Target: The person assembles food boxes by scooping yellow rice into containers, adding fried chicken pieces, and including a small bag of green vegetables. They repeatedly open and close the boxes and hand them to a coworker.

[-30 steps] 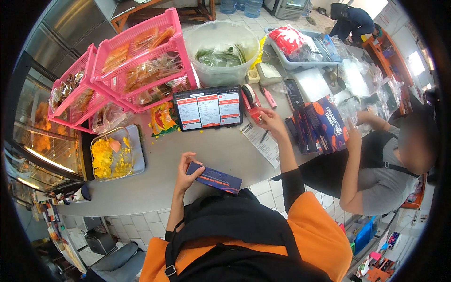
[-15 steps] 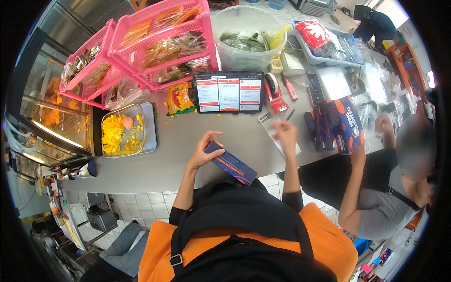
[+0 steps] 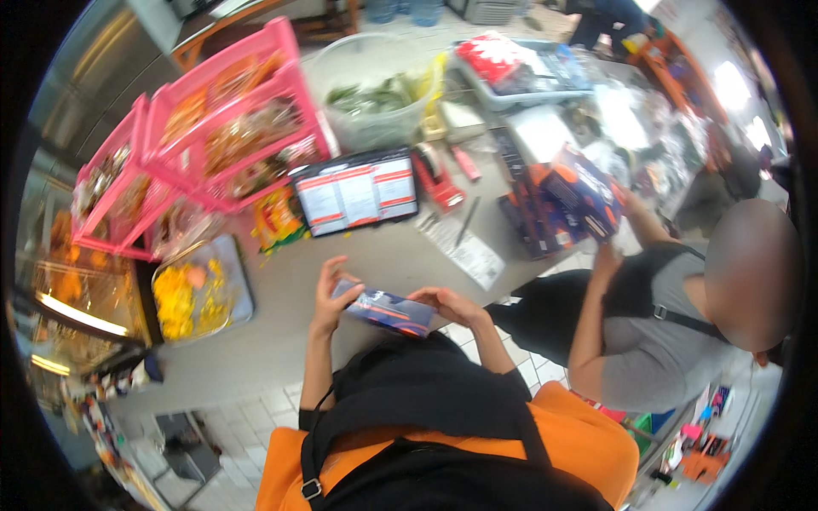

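Note:
A small, long dark-blue cardboard box (image 3: 388, 312) with orange marks is held above the near edge of the table. My left hand (image 3: 328, 298) grips its left end, thumb on top. At the other end, my right hand (image 3: 452, 305) closes its fingers about the box's far right corner; the picture is a little blurred there. Beyond the box lies a white printed paper slip (image 3: 473, 260) with a dark pen (image 3: 468, 220) across it. A tablet (image 3: 358, 192) with a lit screen stands farther back.
Right, a co-worker in grey handles dark-blue and orange boxes (image 3: 579, 196). A red tape dispenser (image 3: 440, 183) stands beside the tablet. Left are a glass dish of yellow food (image 3: 176, 298) and pink baskets (image 3: 230, 136) of packets; behind is a clear tub (image 3: 375, 119) of green leaves.
My right hand has come from over the paper slip to the box's right end. The view has turned, and the co-worker's boxes are now tilted.

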The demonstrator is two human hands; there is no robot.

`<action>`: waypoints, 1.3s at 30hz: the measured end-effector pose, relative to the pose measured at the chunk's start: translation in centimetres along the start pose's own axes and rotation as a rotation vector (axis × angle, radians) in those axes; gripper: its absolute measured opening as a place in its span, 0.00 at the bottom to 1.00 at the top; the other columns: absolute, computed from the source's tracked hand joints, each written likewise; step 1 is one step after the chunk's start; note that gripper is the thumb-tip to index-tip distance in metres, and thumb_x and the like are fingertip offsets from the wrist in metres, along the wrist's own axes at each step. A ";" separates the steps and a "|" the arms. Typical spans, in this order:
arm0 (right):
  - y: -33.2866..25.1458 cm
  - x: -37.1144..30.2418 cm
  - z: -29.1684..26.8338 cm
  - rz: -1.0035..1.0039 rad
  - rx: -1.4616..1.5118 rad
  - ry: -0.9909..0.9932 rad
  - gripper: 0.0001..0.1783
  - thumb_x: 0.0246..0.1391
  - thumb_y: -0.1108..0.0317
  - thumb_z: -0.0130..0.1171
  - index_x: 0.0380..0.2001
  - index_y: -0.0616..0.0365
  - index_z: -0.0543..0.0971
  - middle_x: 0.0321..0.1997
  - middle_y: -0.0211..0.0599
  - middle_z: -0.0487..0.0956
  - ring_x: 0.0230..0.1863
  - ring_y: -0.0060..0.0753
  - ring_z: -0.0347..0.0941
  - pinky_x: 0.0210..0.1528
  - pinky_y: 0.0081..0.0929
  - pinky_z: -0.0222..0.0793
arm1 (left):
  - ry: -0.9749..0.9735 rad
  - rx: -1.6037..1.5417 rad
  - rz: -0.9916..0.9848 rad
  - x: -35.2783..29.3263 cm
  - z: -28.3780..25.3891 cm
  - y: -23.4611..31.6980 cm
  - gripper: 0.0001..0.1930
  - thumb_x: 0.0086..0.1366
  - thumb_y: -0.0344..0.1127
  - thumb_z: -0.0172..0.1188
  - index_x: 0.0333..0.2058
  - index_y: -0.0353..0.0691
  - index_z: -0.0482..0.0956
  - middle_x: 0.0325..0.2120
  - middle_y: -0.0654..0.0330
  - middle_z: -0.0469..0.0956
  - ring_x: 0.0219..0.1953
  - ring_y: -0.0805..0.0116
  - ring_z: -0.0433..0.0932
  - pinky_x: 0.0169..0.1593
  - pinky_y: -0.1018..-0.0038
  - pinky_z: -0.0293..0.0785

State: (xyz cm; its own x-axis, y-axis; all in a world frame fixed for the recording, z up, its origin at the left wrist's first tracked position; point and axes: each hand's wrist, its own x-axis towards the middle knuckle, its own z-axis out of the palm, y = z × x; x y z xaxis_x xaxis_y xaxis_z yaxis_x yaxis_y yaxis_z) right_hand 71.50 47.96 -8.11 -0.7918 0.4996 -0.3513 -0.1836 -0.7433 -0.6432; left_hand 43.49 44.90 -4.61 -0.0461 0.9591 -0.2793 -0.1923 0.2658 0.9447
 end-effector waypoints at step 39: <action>-17.3 -30.5 0.9 -1.089 -0.054 1.648 0.10 0.68 0.61 0.36 0.38 0.57 0.62 0.55 0.61 0.73 0.14 0.28 0.63 0.23 0.25 0.71 | 0.199 -0.278 -0.194 -3.4 -0.5 5.1 0.21 0.69 0.48 0.51 0.55 0.44 0.65 0.37 0.64 0.73 0.34 0.74 0.73 0.44 0.75 0.68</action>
State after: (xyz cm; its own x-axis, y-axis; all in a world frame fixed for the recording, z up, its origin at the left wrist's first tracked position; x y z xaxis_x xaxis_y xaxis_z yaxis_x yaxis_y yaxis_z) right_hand 98.30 45.15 14.32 0.8442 0.5356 -0.0225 -0.0934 0.1057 -0.9900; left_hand 42.21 42.91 1.06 -0.1665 0.8489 -0.5016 -0.4730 0.3777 0.7960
